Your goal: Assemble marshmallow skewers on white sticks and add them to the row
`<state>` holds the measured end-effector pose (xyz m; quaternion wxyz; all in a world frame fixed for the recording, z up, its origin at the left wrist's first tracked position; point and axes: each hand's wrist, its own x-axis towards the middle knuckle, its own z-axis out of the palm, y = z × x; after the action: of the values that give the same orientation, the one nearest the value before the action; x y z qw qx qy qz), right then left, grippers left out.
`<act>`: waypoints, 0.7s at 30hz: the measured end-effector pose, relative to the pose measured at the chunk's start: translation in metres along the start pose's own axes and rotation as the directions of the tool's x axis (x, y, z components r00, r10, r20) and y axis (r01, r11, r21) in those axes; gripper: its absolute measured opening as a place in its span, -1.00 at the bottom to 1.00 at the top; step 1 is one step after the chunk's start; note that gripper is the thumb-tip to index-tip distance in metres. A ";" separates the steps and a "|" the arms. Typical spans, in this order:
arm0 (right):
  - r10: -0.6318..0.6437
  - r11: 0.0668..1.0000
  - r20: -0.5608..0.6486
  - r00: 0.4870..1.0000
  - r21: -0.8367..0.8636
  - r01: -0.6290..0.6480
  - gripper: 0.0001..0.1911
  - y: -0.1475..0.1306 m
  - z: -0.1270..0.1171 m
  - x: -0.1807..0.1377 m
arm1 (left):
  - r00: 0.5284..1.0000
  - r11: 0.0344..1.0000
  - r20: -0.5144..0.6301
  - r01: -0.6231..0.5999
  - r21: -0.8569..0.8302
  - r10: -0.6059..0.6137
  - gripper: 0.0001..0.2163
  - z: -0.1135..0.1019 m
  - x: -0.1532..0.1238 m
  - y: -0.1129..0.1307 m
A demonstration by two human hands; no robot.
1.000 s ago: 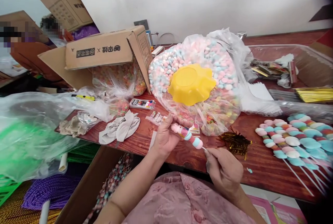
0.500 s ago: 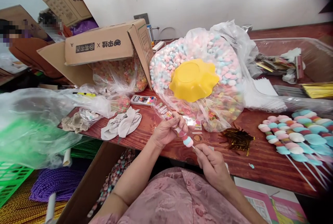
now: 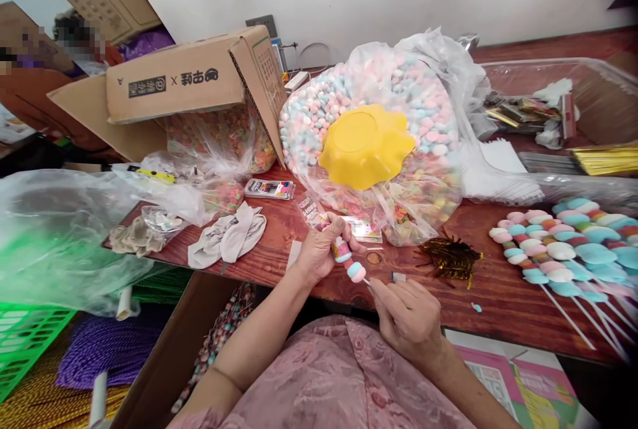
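Over the table's front edge I hold a candy skewer of blue, white and pink marshmallows and red pieces. My left hand is closed around its upper part, together with a clear printed plastic bag that sticks out above the fingers. My right hand pinches the white stick at the lower end. How far the bag reaches down the candy I cannot tell. On the right lies a pile of finished-looking candy skewers, and nearer is a bunch of gold twist ties.
Behind my hands stands a large bag of marshmallows with a yellow scalloped bowl upside down on it. A cardboard box of candy lies left of it. Pale gloves rest near the edge. A clear bin is at right.
More of the banded candy shows below my left fingers. My right hand has turned so its back shows more. The view has shifted slightly.
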<state>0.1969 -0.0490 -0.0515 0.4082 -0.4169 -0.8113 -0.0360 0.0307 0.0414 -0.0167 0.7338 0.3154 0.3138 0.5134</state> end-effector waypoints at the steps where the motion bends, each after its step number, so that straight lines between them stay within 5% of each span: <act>1: 0.033 0.999 -0.002 0.999 0.010 -0.033 -0.80 0.002 0.000 0.000 | 0.999 1.000 0.031 0.008 0.018 -0.008 -0.56 -0.001 -0.001 0.000; 4: 0.271 0.937 0.066 0.960 0.210 -0.279 -0.86 0.009 0.001 0.001 | 0.992 0.999 0.123 0.016 0.048 -0.022 -0.47 -0.009 -0.004 0.002; 7: 0.496 0.614 0.372 0.784 0.488 -0.620 -0.73 0.016 0.003 0.000 | 0.983 0.999 0.185 -0.004 0.034 -0.003 -0.38 -0.018 -0.005 0.002; 10: 0.466 0.205 0.649 0.602 0.582 -0.787 -0.64 0.016 0.006 0.000 | 0.970 1.000 0.245 -0.006 -0.002 0.007 -0.39 -0.022 -0.006 -0.001; 13: 0.384 -0.011 0.750 0.538 0.586 -0.810 -0.62 0.006 0.011 0.002 | 0.950 0.998 0.313 0.032 -0.062 -0.011 -0.41 -0.023 -0.008 -0.007; 16: 0.403 0.130 0.703 0.586 0.590 -0.797 -0.62 -0.006 0.015 0.006 | 0.946 0.993 0.322 0.067 -0.102 -0.030 -0.44 -0.021 -0.009 -0.011; 21: 0.392 0.796 0.207 0.896 0.412 -0.443 -0.82 -0.007 0.017 0.004 | 0.993 0.984 0.114 0.054 -0.170 -0.034 -0.54 -0.019 -0.007 -0.003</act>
<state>0.1803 -0.0441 -0.0583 0.4451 -0.4812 -0.7067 0.2664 0.0155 0.0362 -0.0300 0.7860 0.2714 0.2336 0.5040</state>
